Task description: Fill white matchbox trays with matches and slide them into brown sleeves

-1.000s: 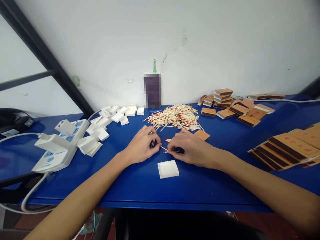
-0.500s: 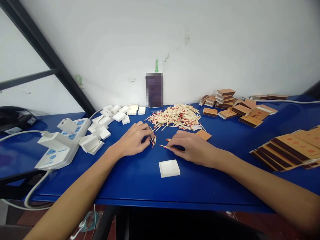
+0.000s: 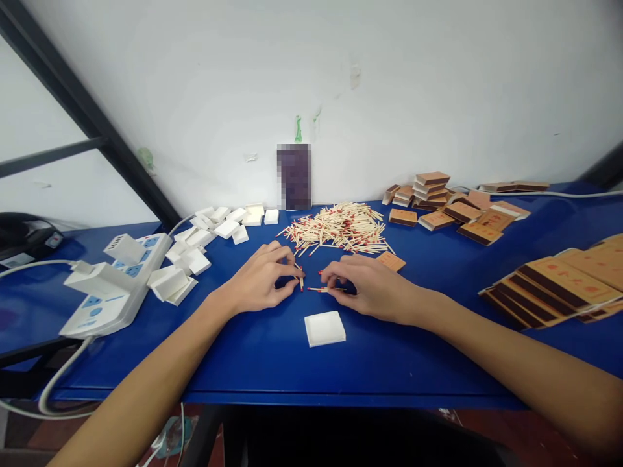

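BENCH WORK: Seated at a glossy blue table (image 3: 272, 363), a person works w/ both bare hands just short of a loose heap of red-tipped wooden matchsticks (image 3: 341, 227), which lies straight beyond the fingertips. The left hand (image 3: 257, 280) has thumb & fingertips drawn together on a small bunch of red-tipped matches (image 3: 298, 277), held tilted at the fingertips w/ the red heads low, near the tabletop. The right hand (image 3: 372, 290), palm down, pinches a single red-tipped matchstick (image 3: 318, 289) that lies flat on the table, its free end pointing toward the left hand. The two hands sit close but do not touch.

Nearer the person than both hands, approx. btwn the wrists, rests a shallow white cardboard tray (image 3: 325, 328), open side up. Just beyond the right hand's knuckles lies a flat orange matchbox sleeve (image 3: 390, 261). Farther out past that hand, stacks of brown-and-orange matchboxes (image 3: 438, 201) sit along the white wall (image 3: 438, 78). To the right of the right forearm are overlapping flattened orange sleeves w/ dark striker strips (image 3: 559, 285). Out to the left of the left hand is a scatter of white cardboard trays (image 3: 195, 250) and, past them, a white power strip w/ blue sockets (image 3: 109, 288).
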`<move>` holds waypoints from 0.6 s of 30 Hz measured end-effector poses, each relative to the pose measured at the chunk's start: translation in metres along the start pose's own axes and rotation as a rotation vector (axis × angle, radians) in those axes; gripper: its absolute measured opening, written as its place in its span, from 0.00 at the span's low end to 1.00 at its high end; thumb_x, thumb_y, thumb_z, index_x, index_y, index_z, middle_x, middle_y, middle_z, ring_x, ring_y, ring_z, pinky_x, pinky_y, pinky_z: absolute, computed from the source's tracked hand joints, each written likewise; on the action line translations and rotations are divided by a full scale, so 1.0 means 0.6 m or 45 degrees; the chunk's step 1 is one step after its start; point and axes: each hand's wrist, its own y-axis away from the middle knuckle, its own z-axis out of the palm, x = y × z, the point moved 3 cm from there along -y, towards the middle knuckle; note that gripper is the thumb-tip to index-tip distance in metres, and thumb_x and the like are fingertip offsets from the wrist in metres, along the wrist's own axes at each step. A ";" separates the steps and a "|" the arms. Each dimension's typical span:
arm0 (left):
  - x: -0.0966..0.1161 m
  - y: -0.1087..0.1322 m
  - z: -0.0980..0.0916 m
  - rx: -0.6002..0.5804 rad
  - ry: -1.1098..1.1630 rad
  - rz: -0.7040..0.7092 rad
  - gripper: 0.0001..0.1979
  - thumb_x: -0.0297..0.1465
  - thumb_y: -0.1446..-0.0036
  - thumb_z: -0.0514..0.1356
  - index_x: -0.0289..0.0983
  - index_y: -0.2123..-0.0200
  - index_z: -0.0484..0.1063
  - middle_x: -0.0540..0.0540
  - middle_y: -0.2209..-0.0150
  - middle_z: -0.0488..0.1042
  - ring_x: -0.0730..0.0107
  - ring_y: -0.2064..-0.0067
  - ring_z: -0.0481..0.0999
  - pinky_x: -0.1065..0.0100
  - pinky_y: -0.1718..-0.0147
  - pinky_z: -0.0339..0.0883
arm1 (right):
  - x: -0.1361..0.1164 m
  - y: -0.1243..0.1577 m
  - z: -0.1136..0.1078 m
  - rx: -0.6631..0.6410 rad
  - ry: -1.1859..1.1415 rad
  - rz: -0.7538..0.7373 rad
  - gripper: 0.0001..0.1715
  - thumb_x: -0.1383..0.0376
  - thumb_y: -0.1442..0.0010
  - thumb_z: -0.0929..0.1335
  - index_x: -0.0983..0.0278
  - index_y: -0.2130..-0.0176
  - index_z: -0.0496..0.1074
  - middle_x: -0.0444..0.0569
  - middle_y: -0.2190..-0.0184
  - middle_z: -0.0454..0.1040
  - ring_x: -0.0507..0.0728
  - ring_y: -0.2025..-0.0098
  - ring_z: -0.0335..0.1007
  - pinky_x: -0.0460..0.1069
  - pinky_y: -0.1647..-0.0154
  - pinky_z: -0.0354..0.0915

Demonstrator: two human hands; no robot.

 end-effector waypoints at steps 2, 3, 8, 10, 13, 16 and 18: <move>0.005 -0.001 0.000 -0.003 0.019 0.025 0.11 0.32 0.37 0.57 0.42 0.59 0.80 0.44 0.59 0.72 0.62 0.57 0.66 0.59 0.56 0.60 | 0.001 0.000 0.000 0.017 0.020 0.018 0.09 0.70 0.39 0.66 0.62 0.57 0.70 0.47 0.69 0.74 0.55 0.64 0.68 0.49 0.65 0.59; 0.009 -0.001 0.000 -0.003 0.036 0.036 0.11 0.31 0.37 0.57 0.42 0.59 0.80 0.44 0.59 0.72 0.62 0.57 0.66 0.59 0.55 0.61 | 0.001 0.000 0.000 0.019 0.041 0.019 0.08 0.70 0.39 0.66 0.62 0.58 0.70 0.47 0.69 0.74 0.55 0.65 0.68 0.49 0.66 0.59; 0.021 -0.002 0.003 0.011 0.118 0.069 0.11 0.32 0.36 0.57 0.42 0.56 0.80 0.44 0.57 0.73 0.62 0.54 0.68 0.59 0.52 0.63 | 0.004 0.000 0.001 0.021 0.082 0.013 0.05 0.69 0.39 0.65 0.62 0.63 0.71 0.46 0.70 0.73 0.55 0.67 0.66 0.49 0.66 0.58; 0.023 -0.003 0.004 0.005 0.125 0.071 0.10 0.32 0.36 0.58 0.41 0.57 0.80 0.44 0.56 0.74 0.62 0.54 0.68 0.59 0.52 0.63 | 0.005 0.000 0.001 0.018 0.062 0.014 0.04 0.69 0.38 0.65 0.62 0.64 0.72 0.46 0.70 0.73 0.55 0.67 0.66 0.49 0.66 0.58; 0.024 -0.005 0.005 -0.013 0.129 0.058 0.09 0.32 0.36 0.58 0.41 0.59 0.80 0.45 0.56 0.75 0.63 0.54 0.70 0.59 0.52 0.62 | 0.005 -0.002 0.001 0.007 0.039 0.020 0.06 0.69 0.39 0.66 0.63 0.66 0.72 0.46 0.70 0.73 0.54 0.67 0.67 0.49 0.66 0.58; 0.023 -0.005 0.005 -0.002 0.138 0.044 0.08 0.32 0.37 0.59 0.40 0.60 0.79 0.46 0.57 0.77 0.64 0.55 0.71 0.59 0.52 0.62 | 0.004 -0.003 -0.001 0.001 0.010 0.036 0.06 0.70 0.39 0.66 0.63 0.68 0.72 0.46 0.71 0.72 0.53 0.68 0.67 0.48 0.67 0.58; 0.023 -0.006 0.005 0.010 0.141 0.047 0.08 0.32 0.37 0.59 0.40 0.59 0.79 0.46 0.57 0.78 0.64 0.55 0.72 0.59 0.53 0.62 | 0.004 -0.003 -0.002 0.006 -0.009 0.044 0.07 0.70 0.40 0.66 0.63 0.69 0.72 0.45 0.72 0.72 0.52 0.70 0.66 0.47 0.68 0.58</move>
